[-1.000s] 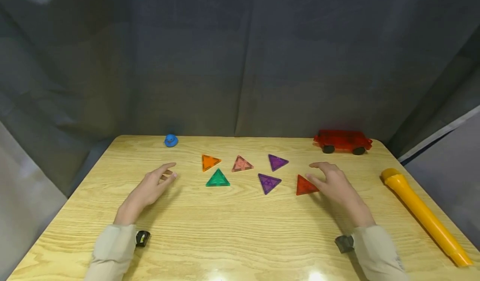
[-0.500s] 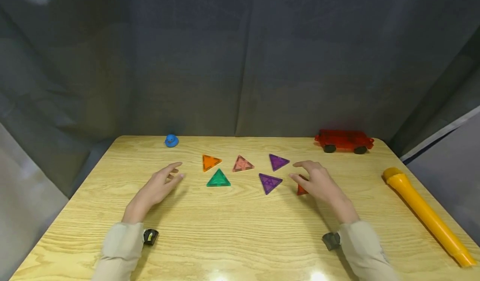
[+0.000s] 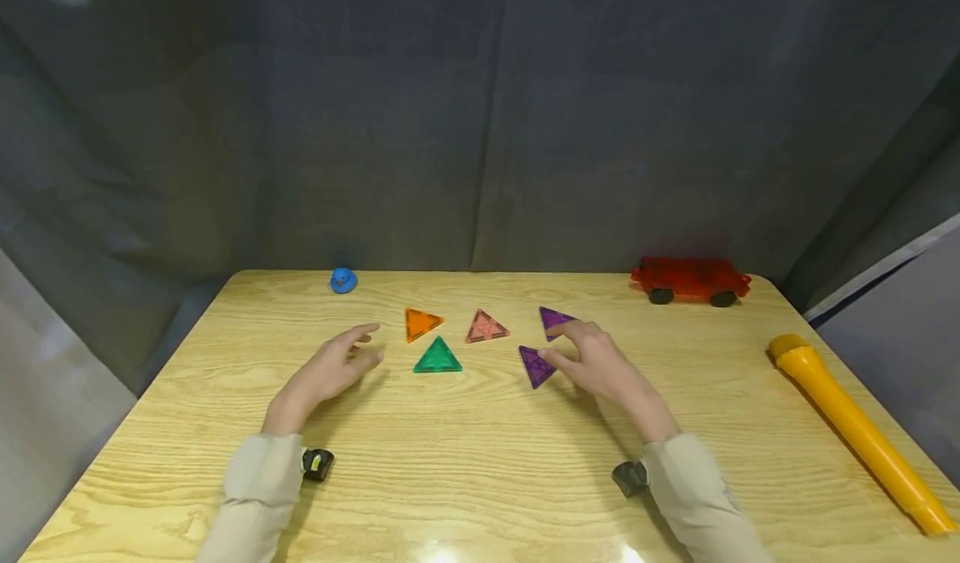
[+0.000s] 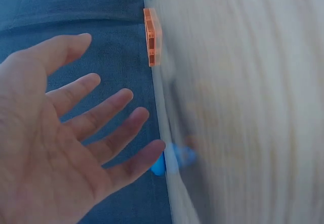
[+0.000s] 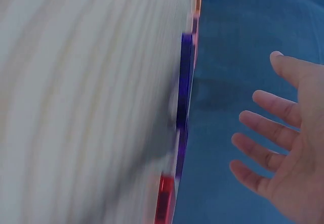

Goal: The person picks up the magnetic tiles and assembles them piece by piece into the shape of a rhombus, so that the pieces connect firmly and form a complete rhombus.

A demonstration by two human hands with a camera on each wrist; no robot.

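My left hand (image 3: 327, 371) hovers over the left side of the wooden table (image 3: 450, 471), fingers spread and holding nothing. Nearest to it lie an orange triangular tile (image 3: 422, 324) and a green one (image 3: 438, 358). A pink triangular tile (image 3: 486, 328) sits mid-table. Above the right side, my right hand (image 3: 603, 371) is relaxed, with nothing in it. Its fingertips overlap two purple tiles in the head view, a far one (image 3: 553, 319) and a nearer one (image 3: 535, 366). The red tile (image 5: 164, 201) shows in the right wrist view, while the hand hides it from the head camera.
A blue toy duck (image 3: 343, 280) stands at the back left. At the back right is a red toy car (image 3: 690, 280). Along the right edge lies a long yellow-orange tube with a wider end (image 3: 855, 429). A dark curtain (image 3: 480, 129) hangs behind the table.
Both hands have moved inward, the left to the right and the right to the left. The right hand has passed across the red tile and now reaches the purple ones. The tiles have stayed put.
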